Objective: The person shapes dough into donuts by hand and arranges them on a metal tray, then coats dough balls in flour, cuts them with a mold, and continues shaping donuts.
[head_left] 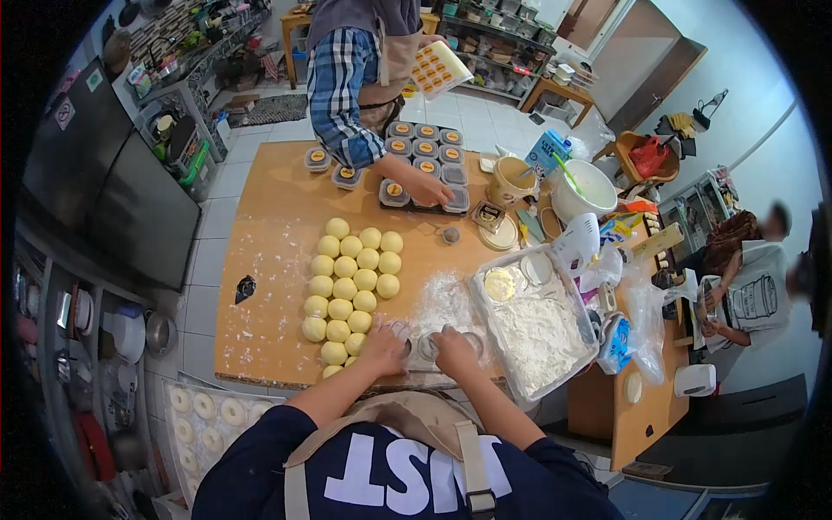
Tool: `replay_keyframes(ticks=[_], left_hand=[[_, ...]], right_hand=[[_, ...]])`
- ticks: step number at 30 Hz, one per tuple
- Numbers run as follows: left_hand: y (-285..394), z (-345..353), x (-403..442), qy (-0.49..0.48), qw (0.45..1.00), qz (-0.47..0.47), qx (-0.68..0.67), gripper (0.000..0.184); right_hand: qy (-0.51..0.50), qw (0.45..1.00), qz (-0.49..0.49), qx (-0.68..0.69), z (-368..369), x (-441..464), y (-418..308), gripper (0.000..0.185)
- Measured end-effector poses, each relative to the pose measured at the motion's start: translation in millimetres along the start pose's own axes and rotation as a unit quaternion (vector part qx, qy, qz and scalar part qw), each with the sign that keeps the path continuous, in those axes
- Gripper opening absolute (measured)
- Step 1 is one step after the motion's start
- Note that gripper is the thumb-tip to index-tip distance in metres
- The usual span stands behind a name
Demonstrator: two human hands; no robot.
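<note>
While our left hand (385, 347) sits beside the yellow dough balls (367, 259) near centre frame, fingers part-spread, we find our right hand (453, 351) curled over the floured table (277, 204) (what either holds, we cannot tell), left of the flour tray (497, 336).

Light is bright, and fisheye distortion bends the edges.

Dark shirt (251, 472) below L hand (386, 348) & R hand (453, 349): big white "UST" upside down, strap (471, 455) hides some of letter b4 it. Fridge (113, 186), far L of hands: no-smoking sign (64, 112). Orange stickers (425, 149) on tubs (459, 200) past hands: 2 small 2 read.
</note>
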State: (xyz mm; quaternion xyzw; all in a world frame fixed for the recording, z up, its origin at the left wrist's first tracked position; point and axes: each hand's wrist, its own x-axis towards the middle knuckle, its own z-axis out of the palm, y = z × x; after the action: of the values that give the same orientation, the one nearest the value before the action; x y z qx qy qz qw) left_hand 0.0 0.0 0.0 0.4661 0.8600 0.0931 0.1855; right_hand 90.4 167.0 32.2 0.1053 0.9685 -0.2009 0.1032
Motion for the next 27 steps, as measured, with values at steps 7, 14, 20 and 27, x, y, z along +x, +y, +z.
replay_keyframes(ticks=[7,14,20,27], left_hand=[[-7.4,2.0,-1.0,0.006,1.000,0.003,0.027,0.094],[-2.8,5.4,1.9,0.002,1.000,0.002,0.003,0.097],[-5.5,10.1,1.2,0.004,1.000,0.011,0.019,0.098],[1.4,-2.7,1.4,-0.041,0.999,-0.002,0.032,0.098]], right_hand=[[-0.012,1.000,-0.018,-0.013,10.1,1.4,-7.2,0.025],[-0.002,1.000,-0.005,-0.020,18.8,-2.6,-0.4,0.024],[0.018,1.000,-0.001,0.024,13.7,2.2,8.2,0.026],[0.019,1.000,-0.013,0.013,-4.0,0.2,8.6,0.026]])
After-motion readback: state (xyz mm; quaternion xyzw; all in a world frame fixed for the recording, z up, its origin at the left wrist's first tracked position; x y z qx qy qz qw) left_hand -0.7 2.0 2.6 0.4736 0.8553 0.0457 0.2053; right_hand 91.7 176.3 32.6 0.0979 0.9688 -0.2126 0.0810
